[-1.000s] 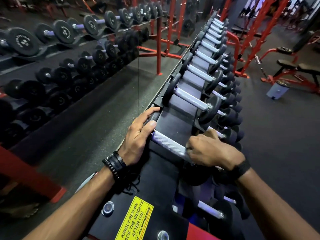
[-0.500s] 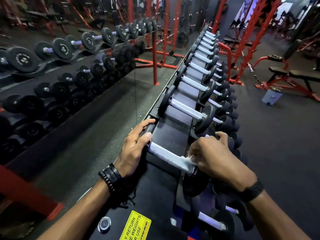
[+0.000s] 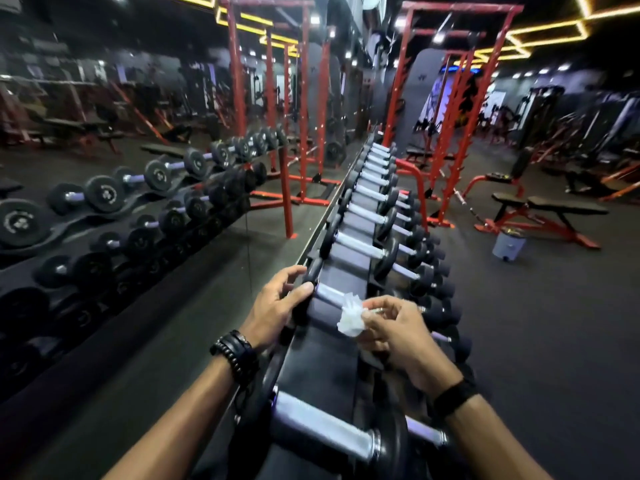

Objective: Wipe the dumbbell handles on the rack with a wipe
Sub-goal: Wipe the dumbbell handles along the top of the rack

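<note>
Presently, both bare forearms reach forward from the bottom edge over the long black steel dumbbell rack [image 3: 311,362], which runs away from the viewer along a wall mirror on its left side. The left hand [image 3: 273,306], with a stack of black bracelets [image 3: 235,351] at its wrist, rests on the black round end weight [image 3: 306,289] of the second dumbbell from the viewer; its fingers are spread and lightly curved over the weight's far edge, the thumb lying along the near face. The right hand [image 3: 398,329], wearing one black wristband [image 3: 453,396], is raised just above the rack with the wrist bent; thumb and fingertips pinch a crumpled white wipe [image 3: 351,317]. The wipe touches the right end of that dumbbell's grey knurled metal handle [image 3: 327,294], or sits just over it; contact cannot be confirmed. The hands are apart, one at each end of the same handle.

Count, top tier: one large dumbbell [image 3: 322,431] nearest the viewer, the one being attended to, and at least eight more beyond it in a single row, the farthest too small and blurred to count exactly. A lower tier of dumbbells shows along the right side of the rack; its number cannot be told. One grey lidded bin [image 3: 507,244] stands on the dark floor to the right, near one red-framed bench [image 3: 547,206]. Two red power racks [image 3: 446,133] stand behind.
</note>
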Tool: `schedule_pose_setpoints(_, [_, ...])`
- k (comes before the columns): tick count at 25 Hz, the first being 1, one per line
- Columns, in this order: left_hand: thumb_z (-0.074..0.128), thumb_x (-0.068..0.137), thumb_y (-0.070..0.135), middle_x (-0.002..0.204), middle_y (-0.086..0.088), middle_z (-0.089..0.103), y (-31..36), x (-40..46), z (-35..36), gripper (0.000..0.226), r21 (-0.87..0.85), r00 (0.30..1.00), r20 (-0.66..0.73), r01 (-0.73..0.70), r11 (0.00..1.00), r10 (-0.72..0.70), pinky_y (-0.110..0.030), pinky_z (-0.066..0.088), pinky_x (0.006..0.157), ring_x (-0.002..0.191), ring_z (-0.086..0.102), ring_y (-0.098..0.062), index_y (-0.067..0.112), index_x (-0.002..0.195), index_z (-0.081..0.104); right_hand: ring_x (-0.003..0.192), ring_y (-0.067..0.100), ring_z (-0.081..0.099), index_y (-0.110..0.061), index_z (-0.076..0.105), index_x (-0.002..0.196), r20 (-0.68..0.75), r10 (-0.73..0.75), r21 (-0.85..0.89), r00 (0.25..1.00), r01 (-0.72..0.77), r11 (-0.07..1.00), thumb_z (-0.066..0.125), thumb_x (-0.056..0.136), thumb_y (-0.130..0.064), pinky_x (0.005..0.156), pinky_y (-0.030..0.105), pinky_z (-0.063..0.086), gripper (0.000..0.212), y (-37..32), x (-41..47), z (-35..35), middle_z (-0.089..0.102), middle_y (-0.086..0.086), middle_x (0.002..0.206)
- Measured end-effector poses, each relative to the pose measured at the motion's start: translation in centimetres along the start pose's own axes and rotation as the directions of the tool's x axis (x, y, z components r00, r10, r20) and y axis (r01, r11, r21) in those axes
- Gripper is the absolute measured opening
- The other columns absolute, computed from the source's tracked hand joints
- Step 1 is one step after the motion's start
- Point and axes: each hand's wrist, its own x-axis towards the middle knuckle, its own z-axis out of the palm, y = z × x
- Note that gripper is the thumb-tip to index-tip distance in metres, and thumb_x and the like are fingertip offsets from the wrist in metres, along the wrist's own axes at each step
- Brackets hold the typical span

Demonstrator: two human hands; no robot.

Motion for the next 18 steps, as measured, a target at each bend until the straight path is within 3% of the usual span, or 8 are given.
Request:
schedule_pose_setpoints(4, [0.051, 0.068, 0.070, 0.130, 0.002, 0.062, -1.9, 5.7, 1.1, 0.074, 0.013, 0.999, -0.030, 0.019, 1.000, -0.019, -0.023, 0.039, 0.107, 0.118, 0.057, -0.009, 0.024, 0.125, 0.061, 0.057, 0.018, 0.063, -0.009, 0.064, 0.081, -0.089, -0.068, -0.150, 0.994, 0.054, 0.987, 0.059, 0.091, 0.002, 0.052, 0.028, 0.056, 0.016, 0.1, 3.7, 0.8, 0.067, 0.006, 0.068])
schedule_pose_setpoints(7, [0.047, 0.085, 0.056, 0.135, 0.005, 0.060, -4.1, 8.2, 2.8, 0.055, -0.025, 0.999, -0.023, 0.044, 0.999, -0.044, -0.025, 0.033, 0.114, 0.128, 0.052, -0.007, 0.024, 0.126, 0.064, 0.067, 0.013, 0.067, -0.018, 0.066, 0.080, -0.152, -0.325, -0.483, 0.933, 0.216, 0.849, 0.064, 0.087, -0.007, 0.067, 0.025, 0.056, 0.013, 0.3, 7.1, 1.7, 0.069, -0.004, 0.069])
schedule_pose_setpoints(10, [0.042, 0.088, 0.033, 0.130, 0.012, 0.058, -6.2, 8.7, 3.8, 0.034, 0.073, 0.999, -0.019, -0.041, 0.996, 0.042, -0.021, 0.034, 0.110, 0.124, 0.051, -0.001, 0.031, 0.117, 0.060, 0.071, 0.009, 0.064, -0.018, 0.066, 0.084, 0.041, -0.460, -0.616, 0.887, 0.385, 0.687, 0.062, 0.086, -0.008, 0.069, 0.022, 0.050, 0.011, 1.9, 8.9, 3.8, 0.069, -0.005, 0.075])
schedule_pose_setpoints(13, [0.039, 0.088, 0.039, 0.130, 0.013, 0.058, -7.5, 8.9, 3.5, 0.041, 0.143, 0.992, 0.000, -0.125, 0.982, 0.126, -0.021, 0.036, 0.107, 0.122, 0.051, 0.002, 0.023, 0.118, 0.062, 0.068, 0.016, 0.053, -0.019, 0.054, 0.080, 0.232, -0.507, -0.668, 0.830, 0.515, 0.538, 0.048, 0.085, -0.010, 0.063, 0.033, 0.042, 0.012, 4.5, 9.0, 5.8, 0.061, -0.001, 0.075])
schedule_pose_setpoints(14, [0.039, 0.088, 0.039, 0.129, 0.015, 0.059, -7.8, 8.9, 3.6, 0.042, 0.156, 0.987, -0.021, -0.153, 0.976, 0.158, -0.020, 0.036, 0.105, 0.121, 0.052, 0.002, 0.022, 0.117, 0.063, 0.073, 0.016, 0.052, -0.019, 0.054, 0.084, 0.267, -0.514, -0.675, 0.815, 0.539, 0.504, 0.041, 0.084, -0.010, 0.067, 0.033, 0.042, 0.016, 5.2, 8.8, 5.9, 0.060, -0.001, 0.081])
schedule_pose_setpoints(16, [0.040, 0.088, 0.037, 0.125, 0.019, 0.060, -8.1, 8.9, 4.0, 0.038, 0.171, 0.971, -0.091, -0.204, 0.964, 0.222, -0.017, 0.036, 0.101, 0.118, 0.053, 0.002, 0.023, 0.113, 0.065, 0.106, 0.020, 0.058, -0.011, 0.058, 0.116, 0.331, -0.462, -0.758, 0.823, 0.523, 0.390, 0.026, 0.076, -0.015, 0.093, 0.040, 0.046, 0.051, 6.5, 8.4, 6.0, 0.062, 0.005, 0.115])
schedule_pose_setpoints(17, [0.041, 0.088, 0.036, 0.122, 0.019, 0.061, -8.2, 9.0, 4.2, 0.036, 0.171, 0.962, -0.118, -0.226, 0.959, 0.247, -0.017, 0.037, 0.100, 0.116, 0.054, 0.001, 0.024, 0.111, 0.065, 0.121, 0.024, 0.056, -0.005, 0.055, 0.129, 0.356, -0.448, -0.839, 0.820, 0.492, 0.233, 0.025, 0.070, -0.018, 0.102, 0.046, 0.045, 0.067, 6.9, 8.4, 6.0, 0.059, 0.009, 0.130])
schedule_pose_setpoints(18, [0.042, 0.088, 0.035, 0.120, 0.019, 0.062, -8.3, 9.1, 4.3, 0.034, 0.167, 0.955, -0.130, -0.245, 0.955, 0.268, -0.020, 0.038, 0.099, 0.114, 0.055, -0.003, 0.026, 0.110, 0.065, 0.123, 0.028, 0.057, -0.001, 0.055, 0.131, 0.367, -0.407, -0.895, 0.836, 0.437, 0.090, 0.028, 0.064, -0.019, 0.099, 0.051, 0.048, 0.074, 6.8, 8.3, 6.2, 0.059, 0.014, 0.132])
